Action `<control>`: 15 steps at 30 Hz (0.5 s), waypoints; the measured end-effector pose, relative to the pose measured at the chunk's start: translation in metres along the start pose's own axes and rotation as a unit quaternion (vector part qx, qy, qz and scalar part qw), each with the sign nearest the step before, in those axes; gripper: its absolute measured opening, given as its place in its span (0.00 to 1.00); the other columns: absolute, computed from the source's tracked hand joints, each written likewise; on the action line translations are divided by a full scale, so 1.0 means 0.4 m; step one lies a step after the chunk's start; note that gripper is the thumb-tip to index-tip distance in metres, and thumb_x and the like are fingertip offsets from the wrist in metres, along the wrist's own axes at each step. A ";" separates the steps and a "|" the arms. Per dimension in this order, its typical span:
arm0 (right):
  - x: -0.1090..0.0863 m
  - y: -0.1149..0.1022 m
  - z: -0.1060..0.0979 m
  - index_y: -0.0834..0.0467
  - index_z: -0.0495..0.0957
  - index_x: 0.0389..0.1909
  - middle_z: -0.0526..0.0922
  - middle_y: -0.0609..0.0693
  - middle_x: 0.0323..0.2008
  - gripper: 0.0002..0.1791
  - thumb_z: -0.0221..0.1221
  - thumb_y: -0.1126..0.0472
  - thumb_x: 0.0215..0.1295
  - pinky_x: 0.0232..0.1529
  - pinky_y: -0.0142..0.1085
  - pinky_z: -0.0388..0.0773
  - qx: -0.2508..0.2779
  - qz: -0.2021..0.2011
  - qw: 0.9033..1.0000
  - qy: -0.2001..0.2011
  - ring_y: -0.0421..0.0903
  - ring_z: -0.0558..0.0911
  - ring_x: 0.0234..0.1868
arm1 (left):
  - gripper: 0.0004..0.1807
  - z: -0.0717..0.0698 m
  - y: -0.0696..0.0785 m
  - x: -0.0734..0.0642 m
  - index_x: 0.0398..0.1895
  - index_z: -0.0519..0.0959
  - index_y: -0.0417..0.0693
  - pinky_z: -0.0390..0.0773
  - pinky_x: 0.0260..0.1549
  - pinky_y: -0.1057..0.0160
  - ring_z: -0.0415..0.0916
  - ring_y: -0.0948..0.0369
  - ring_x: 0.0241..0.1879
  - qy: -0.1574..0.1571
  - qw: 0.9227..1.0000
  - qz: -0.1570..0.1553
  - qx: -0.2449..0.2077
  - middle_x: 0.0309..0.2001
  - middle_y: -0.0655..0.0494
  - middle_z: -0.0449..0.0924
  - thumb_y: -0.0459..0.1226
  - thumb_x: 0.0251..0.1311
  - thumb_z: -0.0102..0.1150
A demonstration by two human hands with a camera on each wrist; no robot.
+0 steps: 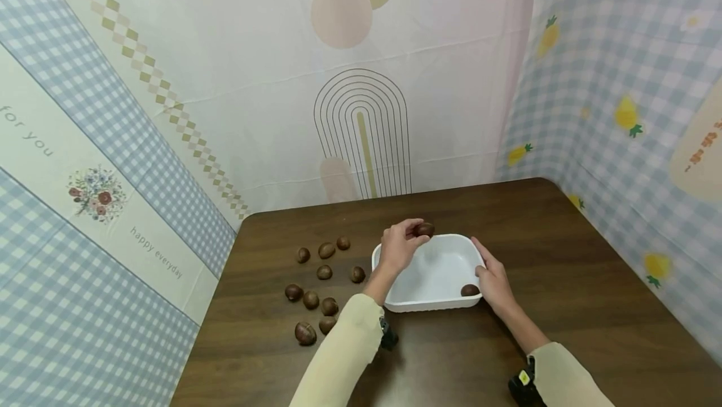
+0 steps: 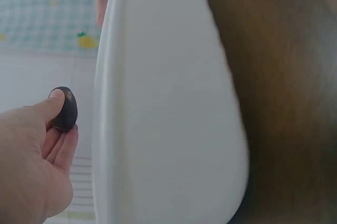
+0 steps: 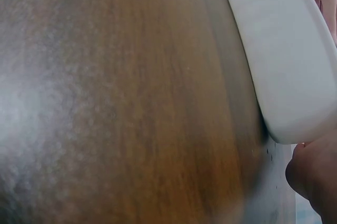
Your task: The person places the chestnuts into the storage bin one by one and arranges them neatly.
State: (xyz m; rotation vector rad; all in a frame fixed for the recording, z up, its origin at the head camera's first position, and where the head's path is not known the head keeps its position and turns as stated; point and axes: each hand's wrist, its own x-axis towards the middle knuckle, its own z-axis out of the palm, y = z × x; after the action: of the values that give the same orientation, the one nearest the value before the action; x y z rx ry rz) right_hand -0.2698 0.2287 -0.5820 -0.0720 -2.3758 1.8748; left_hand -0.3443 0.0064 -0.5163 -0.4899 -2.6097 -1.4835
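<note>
Head view, ctr to lower right: L hand (image 1: 399,247) pinches a dark brown held nut (image 1: 424,229) (looks like a chestnut) btwn thumb & fingers, just past the upper rim of the white tray (image 1: 431,305) as framed. Left wrist view confirms the grasp: thumb on one side of the nut, fingertips on the other, left-ctr of frame, w/ the nut apart from the tray wall. R hand (image 1: 495,283) grips the tray's right side, thumb at the rim, fingers along the outside; exact finger curl is hard to tell, as right wrist view only catches part of a hand by the tray, lower right. One tray nut (image 1: 470,290) sits inside, tucked in the tray's lower right corner. Approx ten loose nuts (image 1: 324,272) lie on the dark brown wooden table (image 1: 564,256), left of the tray, lower ctr-left of frame; one is partly hidden behind the L sleeve (image 1: 344,347). R sleeve (image 1: 566,375), same cream colour, enters lower right. Black wrist devices (image 1: 389,334) show at both cuffs. Bkgd: white cloth (image 1: 271,81) up top w/ line arches & pastel shapes; blue-white check cloths (image 1: 609,194) at both sides, yellow pineapples on the right one, lettering & a flower bunch on the left.
</note>
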 end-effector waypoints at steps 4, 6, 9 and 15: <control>0.001 -0.001 0.000 0.63 0.53 0.84 0.54 0.60 0.83 0.43 0.40 0.80 0.66 0.71 0.33 0.59 -0.005 0.004 1.000 0.001 0.56 0.54 0.81 | 0.22 0.033 0.006 -0.016 0.60 0.86 0.45 0.83 0.49 0.70 0.88 0.61 0.52 0.000 1.000 0.002 0.005 0.54 0.50 0.89 0.38 0.64 0.76; -0.001 -0.005 0.001 0.63 0.53 0.84 0.54 0.59 0.83 0.43 0.40 0.80 0.66 0.71 0.34 0.59 -0.007 0.003 1.000 0.002 0.55 0.54 0.81 | 0.22 0.048 0.007 -0.025 0.60 0.87 0.45 0.84 0.48 0.70 0.88 0.62 0.51 -0.003 1.000 0.006 0.011 0.53 0.51 0.90 0.38 0.63 0.76; -0.001 -0.007 0.002 0.63 0.53 0.84 0.53 0.58 0.84 0.43 0.41 0.80 0.66 0.73 0.41 0.58 -0.003 0.001 1.000 0.000 0.55 0.53 0.82 | 0.21 0.067 0.010 -0.037 0.59 0.87 0.46 0.82 0.49 0.70 0.88 0.64 0.49 -0.014 0.999 0.006 0.029 0.52 0.54 0.90 0.39 0.63 0.77; 0.001 0.000 0.004 0.63 0.53 0.84 0.52 0.60 0.84 0.43 0.41 0.80 0.66 0.69 0.29 0.61 0.000 0.003 1.000 -0.005 0.57 0.53 0.82 | 0.19 0.106 0.010 -0.057 0.56 0.89 0.50 0.80 0.48 0.69 0.86 0.66 0.46 -0.045 0.994 0.008 0.098 0.48 0.59 0.91 0.42 0.62 0.78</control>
State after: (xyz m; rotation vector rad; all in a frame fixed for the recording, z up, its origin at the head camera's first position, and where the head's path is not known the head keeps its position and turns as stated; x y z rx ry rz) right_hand -0.2704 0.2272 -0.5825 -0.0689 -2.3859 1.8818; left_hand -0.3186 0.0393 -0.5407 -0.5665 -2.7759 -1.2086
